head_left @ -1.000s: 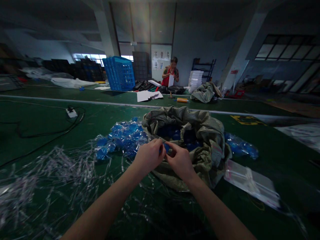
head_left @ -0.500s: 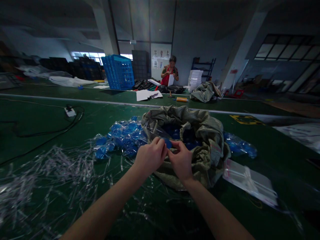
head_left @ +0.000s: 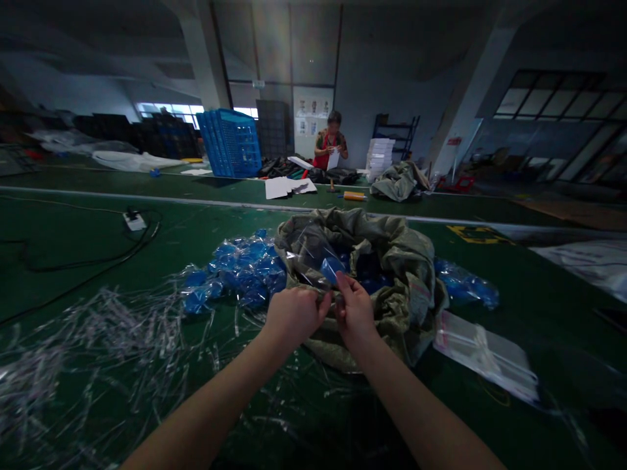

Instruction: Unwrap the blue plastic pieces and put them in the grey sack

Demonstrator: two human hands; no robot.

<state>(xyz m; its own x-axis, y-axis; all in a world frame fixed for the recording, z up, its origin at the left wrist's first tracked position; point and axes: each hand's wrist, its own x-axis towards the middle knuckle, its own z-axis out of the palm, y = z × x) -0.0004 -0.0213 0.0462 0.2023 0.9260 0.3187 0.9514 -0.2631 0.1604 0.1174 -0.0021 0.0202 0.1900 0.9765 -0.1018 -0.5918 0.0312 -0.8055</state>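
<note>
Over the near rim of a grey-green woven sack (head_left: pixel 416 274), my right hand (head_left: pixel 356 312) pinches a blue piece in clear plastic wrap (head_left: pixel 332 269) between thumb and fingers. The clear film spreads up and left from the blue piece across the sack's mouth. My left hand (head_left: pixel 295 314) is closed just left of it, fingers curled and thumb pointing at the right hand; what it grips is hidden. Dark blue round pieces (head_left: pixel 372 277) lie inside the sack. A heap of blue pieces in clear wraps (head_left: pixel 245 264) rests to the sack's left.
Thin clear plastic strips (head_left: pixel 127 333) litter the green table on the left. More wrapped blue pieces (head_left: pixel 467 284) and a stack of clear bags (head_left: pixel 487 356) lie right. A power strip (head_left: pixel 134 220) with cables sits far left. Across the tables are a blue crate (head_left: pixel 229 143) and a co-worker (head_left: pixel 330 143).
The blue piece has tilted upward in my right hand, and more of it shows. My left hand has moved down and left, off the piece, leaving a gap between the hands.
</note>
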